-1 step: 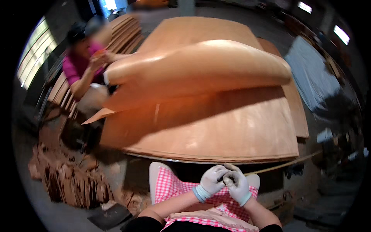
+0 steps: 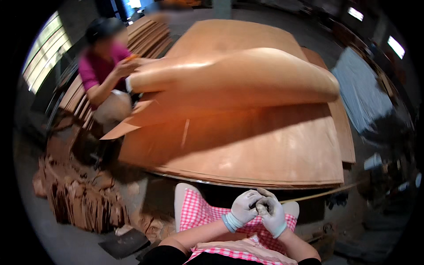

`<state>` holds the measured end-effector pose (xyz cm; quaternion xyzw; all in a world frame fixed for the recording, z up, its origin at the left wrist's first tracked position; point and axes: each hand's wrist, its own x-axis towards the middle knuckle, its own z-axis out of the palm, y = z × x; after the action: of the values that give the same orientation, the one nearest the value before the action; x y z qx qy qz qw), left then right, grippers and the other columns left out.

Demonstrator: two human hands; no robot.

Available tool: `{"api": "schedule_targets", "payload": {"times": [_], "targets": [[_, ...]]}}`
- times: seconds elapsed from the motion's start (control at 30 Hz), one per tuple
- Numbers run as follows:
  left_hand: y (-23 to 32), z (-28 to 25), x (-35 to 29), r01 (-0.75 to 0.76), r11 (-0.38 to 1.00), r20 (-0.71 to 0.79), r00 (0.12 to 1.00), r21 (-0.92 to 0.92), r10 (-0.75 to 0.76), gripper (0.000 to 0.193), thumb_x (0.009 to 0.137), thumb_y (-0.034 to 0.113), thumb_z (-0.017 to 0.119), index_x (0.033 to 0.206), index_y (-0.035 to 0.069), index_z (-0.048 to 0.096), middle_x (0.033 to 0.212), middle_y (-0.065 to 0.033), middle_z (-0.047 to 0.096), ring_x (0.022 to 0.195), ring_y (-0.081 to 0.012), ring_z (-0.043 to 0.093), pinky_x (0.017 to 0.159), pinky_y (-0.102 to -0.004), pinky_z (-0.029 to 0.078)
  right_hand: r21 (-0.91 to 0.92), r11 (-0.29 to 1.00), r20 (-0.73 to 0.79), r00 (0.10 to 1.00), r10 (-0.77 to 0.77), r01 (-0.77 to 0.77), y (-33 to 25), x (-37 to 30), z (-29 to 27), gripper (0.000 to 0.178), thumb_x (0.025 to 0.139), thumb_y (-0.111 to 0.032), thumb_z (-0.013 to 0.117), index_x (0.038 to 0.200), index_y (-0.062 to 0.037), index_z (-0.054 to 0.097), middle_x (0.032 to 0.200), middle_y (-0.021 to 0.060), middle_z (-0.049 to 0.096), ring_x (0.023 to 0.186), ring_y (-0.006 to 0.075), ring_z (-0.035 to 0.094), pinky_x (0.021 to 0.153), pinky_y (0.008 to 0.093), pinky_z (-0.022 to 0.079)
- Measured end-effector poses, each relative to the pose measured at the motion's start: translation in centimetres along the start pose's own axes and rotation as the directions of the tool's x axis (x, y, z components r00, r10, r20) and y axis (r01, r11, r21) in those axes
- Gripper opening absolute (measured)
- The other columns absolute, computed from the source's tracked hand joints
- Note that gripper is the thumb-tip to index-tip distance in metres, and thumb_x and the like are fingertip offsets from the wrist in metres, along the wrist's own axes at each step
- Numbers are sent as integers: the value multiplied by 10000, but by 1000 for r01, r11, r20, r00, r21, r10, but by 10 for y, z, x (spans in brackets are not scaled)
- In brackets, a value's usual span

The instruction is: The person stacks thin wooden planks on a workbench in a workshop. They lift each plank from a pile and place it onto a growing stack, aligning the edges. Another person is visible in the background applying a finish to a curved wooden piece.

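My left hand [image 2: 244, 207] and my right hand [image 2: 273, 217] meet over my lap, both in white gloves with dark, soiled fingertips. Their fingers are curled and pressed together. Whatever they hold, if anything, is too small or too hidden to name. Just beyond them lies a stack of thin wood veneer sheets [image 2: 265, 154], its near edge in front of my knees. The top sheet [image 2: 247, 75] is folded back in a large curl across the stack, with a torn pointed corner at its left.
At the far left a co-worker [image 2: 104, 73] in a purple shirt holds something orange beside the curl. Broken veneer scraps [image 2: 84, 198] pile up at lower left. A thin yellowish stick [image 2: 322, 194] runs right from my knee. Grey-blue sheeting [image 2: 362, 90] covers something at right.
The whole view has shifted slightly, so the stack appears a little farther right. The co-worker's head and hands have moved a little. My hands keep nearly the same pose.
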<state>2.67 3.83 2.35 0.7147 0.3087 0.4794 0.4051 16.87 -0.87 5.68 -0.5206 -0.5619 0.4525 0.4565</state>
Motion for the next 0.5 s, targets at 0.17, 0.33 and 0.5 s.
{"api": "schedule_targets", "payload": {"times": [0.17,0.33,0.5], "targets": [[-5,-35,-40,240,938,-127,952,-249,-277,105,798,87,670,890,35,676,863,-85,609,806,-200,600,716,-321,494,53,996,172,984,56,-66,-19,10,45,121,914,-89,618,960,22,605,1326,218,516,1174,242,538,994,353,431],[-8,-66,-56,292,909,-117,934,-298,-338,115,820,17,661,927,27,702,888,-65,619,820,-148,606,750,-280,503,57,988,257,958,123,-142,-9,17,73,213,936,-93,594,1115,24,584,1329,193,524,1159,219,544,983,329,445],[-24,-104,-66,343,688,-336,680,-640,-651,19,869,10,665,881,24,665,827,-34,630,778,-102,594,711,-232,481,-390,919,273,960,68,46,-15,44,68,316,913,-193,649,1140,27,623,1099,158,645,1029,219,632,912,320,488]]}}
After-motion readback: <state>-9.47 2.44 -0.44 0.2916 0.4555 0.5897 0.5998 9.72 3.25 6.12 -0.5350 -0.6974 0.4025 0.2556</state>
